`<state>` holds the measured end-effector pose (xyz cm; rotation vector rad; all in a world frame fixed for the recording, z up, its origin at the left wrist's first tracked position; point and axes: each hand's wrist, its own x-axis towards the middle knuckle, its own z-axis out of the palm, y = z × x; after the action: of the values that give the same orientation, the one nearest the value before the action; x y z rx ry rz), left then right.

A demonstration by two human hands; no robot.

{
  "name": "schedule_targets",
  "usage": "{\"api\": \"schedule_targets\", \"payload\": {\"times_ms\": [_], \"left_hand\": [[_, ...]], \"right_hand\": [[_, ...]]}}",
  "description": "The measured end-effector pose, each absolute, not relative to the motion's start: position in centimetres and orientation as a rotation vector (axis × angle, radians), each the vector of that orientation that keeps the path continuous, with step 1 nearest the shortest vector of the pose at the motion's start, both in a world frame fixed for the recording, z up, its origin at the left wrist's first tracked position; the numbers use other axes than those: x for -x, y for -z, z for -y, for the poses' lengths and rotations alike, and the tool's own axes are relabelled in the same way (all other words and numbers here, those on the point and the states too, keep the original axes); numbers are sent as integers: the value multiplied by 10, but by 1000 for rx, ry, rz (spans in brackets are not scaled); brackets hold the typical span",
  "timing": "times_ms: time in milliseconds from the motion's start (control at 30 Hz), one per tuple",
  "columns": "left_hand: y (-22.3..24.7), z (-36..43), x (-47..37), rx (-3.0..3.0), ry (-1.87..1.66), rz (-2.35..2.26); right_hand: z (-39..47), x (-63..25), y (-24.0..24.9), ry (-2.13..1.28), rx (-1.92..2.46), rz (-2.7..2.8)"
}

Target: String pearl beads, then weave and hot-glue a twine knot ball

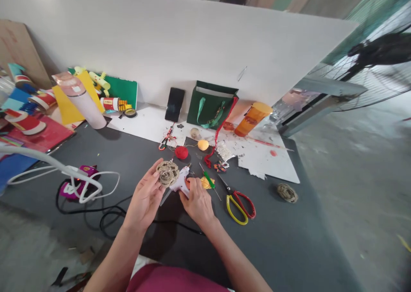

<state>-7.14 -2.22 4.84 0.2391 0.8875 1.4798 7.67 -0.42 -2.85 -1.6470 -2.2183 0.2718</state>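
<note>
My left hand (147, 194) grips a beige rope rosette (168, 174) by its left edge, its coiled face turned up. Just right of it, my right hand (196, 198) is wrapped around the handle of a white hot glue gun (180, 180), whose nozzle points away from me. A clear stick sticks out at the gun's lower left. Beside my right fingers lie a yellow piece (208, 183) and a green-handled screwdriver (207, 175). A red yarn ball (181, 152) and a yellow ball (203, 145) sit beyond the rosette.
Red-and-yellow-handled scissors (239, 204) lie right of my right hand. Another rope rosette (287, 193) is farther right. A green gift bag (210, 105), phone (175, 104), orange cup (253, 119) and pink bottle (80, 101) stand behind. Cords run by a purple power block (78, 183) at left.
</note>
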Motion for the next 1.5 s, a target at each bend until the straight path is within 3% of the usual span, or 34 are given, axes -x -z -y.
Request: {"api": "schedule_targets", "payload": {"times_ms": [367, 533, 667, 767, 900, 1300, 1500], "left_hand": [[-40, 12, 37, -314, -1352, -840], [-26, 10, 15, -600, -1501, -986], [-9, 11, 10, -1188, -1621, -1233], [0, 13, 13, -1725, -1631, -1244], [7, 16, 17, -2063, -1504, -1156], [17, 18, 29, -2061, -1210, -1095], [16, 18, 24, -2236, -1364, -1079]], "right_hand": [[7, -111, 0, -388, 1547, 2078], [8, -129, -21, -952, 1422, 1430], [4, -128, -20, -1533, 1103, 1031], [2, -129, -15, -1699, 946, 859], [2, -133, -16, -1715, 951, 825], [0, -146, -12, -1540, 1029, 985], [0, -146, -9, -1447, 1006, 966]]}}
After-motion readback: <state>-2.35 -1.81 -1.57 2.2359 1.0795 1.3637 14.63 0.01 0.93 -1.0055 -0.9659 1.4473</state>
